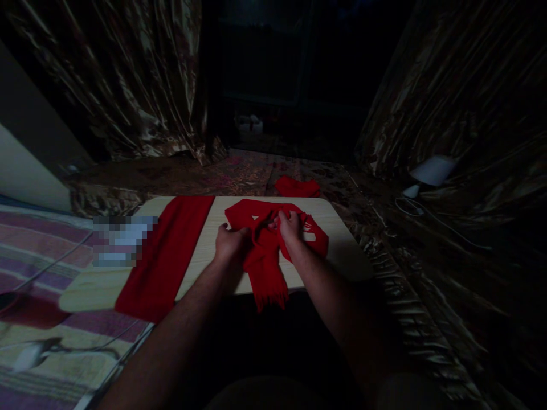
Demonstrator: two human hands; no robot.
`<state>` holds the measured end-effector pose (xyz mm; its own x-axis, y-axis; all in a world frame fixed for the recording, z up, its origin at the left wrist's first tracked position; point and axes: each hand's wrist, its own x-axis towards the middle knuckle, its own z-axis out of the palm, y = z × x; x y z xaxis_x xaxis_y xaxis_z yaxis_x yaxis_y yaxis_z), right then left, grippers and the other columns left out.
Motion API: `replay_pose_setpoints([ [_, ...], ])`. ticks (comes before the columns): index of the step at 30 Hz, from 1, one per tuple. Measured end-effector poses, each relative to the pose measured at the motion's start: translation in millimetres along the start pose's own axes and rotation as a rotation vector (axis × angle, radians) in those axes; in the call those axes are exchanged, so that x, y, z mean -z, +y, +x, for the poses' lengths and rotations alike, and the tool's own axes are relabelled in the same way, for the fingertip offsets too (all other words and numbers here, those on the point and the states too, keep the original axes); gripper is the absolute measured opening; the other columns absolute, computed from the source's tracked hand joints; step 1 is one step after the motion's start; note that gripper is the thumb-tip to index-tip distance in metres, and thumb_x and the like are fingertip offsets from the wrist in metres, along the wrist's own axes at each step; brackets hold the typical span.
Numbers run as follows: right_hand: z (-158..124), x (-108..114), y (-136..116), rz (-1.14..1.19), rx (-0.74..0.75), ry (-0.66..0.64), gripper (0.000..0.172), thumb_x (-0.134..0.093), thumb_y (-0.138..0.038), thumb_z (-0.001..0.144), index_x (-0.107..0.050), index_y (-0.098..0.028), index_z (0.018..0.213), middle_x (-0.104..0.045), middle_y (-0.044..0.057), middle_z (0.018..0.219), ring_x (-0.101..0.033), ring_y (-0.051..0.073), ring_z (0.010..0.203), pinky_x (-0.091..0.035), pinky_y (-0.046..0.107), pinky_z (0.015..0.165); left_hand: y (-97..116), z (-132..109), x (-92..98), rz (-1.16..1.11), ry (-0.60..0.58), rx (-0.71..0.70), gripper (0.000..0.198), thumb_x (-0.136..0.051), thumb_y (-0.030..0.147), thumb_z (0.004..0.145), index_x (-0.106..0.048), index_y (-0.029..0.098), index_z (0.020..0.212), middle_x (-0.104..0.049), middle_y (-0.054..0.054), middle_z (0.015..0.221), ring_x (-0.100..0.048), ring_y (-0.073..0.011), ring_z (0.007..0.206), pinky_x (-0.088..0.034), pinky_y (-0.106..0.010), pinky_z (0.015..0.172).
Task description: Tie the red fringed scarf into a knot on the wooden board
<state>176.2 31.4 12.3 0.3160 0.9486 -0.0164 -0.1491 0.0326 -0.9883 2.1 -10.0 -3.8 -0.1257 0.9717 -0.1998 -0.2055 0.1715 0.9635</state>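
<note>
A red scarf (267, 276) with a fringed end lies looped on the wooden table (342, 250), its fringe hanging over the near edge. My left hand (231, 242) grips the loop's left side, thumb on top and the fingers mostly hidden under the cloth. On the right, my right hand (290, 225) is closed on the cloth near the middle of the loop, where the scarf crosses itself. A second length of red cloth (166, 256) is laid flat across the table's left part, draping over the front edge.
More red cloth (297, 186) sits beyond the table's far edge. A small white lamp (433, 169) with a cord stands at the right. Striped bedding (38, 239) with cables and a white plug (29, 356) is at the left. Dark curtains (162, 85) hang behind. The room is dim.
</note>
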Motion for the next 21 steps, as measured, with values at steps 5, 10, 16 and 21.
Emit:
replay_pose_setpoints([
  [5, -7.6, 1.3, -7.8, 0.022, 0.062, 0.09, 0.01, -0.053, -0.028, 0.092, -0.045, -0.022, 0.089, -0.06, -0.005, 0.064, -0.061, 0.01, 0.046, -0.049, 0.02, 0.048, 14.7, 3.2, -6.5, -0.135, -0.013, 0.189, 0.031, -0.079, 0.022, 0.071, -0.07, 0.01, 0.099, -0.076, -0.015, 0.082, -0.072, -0.0262, 0.067, -0.059, -0.036, 0.063],
  [10, -7.1, -12.2, -28.3, 0.177, 0.026, 0.144, 0.017, -0.059, -0.026, 0.086, -0.045, -0.023, 0.094, -0.063, -0.003, 0.072, -0.067, 0.012, 0.06, -0.059, 0.025, 0.063, 27.3, 4.2, -11.2, -0.212, -0.163, 0.257, 0.026, -0.07, 0.008, 0.069, -0.072, 0.011, 0.095, -0.078, -0.012, 0.088, -0.074, -0.0243, 0.071, -0.062, -0.035, 0.071],
  [16, -17.0, -23.0, -55.8, -0.126, 0.171, 0.195, 0.036, -0.049, -0.025, 0.093, -0.04, -0.024, 0.129, -0.062, 0.011, 0.127, -0.06, 0.018, 0.123, -0.054, 0.03, 0.094, 28.2, 8.2, -9.5, -0.392, -0.195, 0.388, 0.023, -0.057, 0.009, 0.072, -0.069, 0.011, 0.091, -0.075, -0.012, 0.078, -0.075, -0.0263, 0.076, -0.064, -0.038, 0.076],
  [21, -15.7, -24.6, -38.6, -0.706, 0.214, -0.094, 0.028, -0.056, -0.012, 0.086, -0.058, -0.023, 0.112, -0.066, 0.009, 0.123, -0.059, 0.02, 0.119, -0.046, 0.029, 0.103, 22.2, 11.5, -4.1, -0.468, -0.237, 0.37, 0.036, -0.055, 0.009, 0.07, -0.067, 0.008, 0.105, -0.075, -0.013, 0.081, -0.076, -0.0281, 0.082, -0.064, -0.042, 0.081],
])
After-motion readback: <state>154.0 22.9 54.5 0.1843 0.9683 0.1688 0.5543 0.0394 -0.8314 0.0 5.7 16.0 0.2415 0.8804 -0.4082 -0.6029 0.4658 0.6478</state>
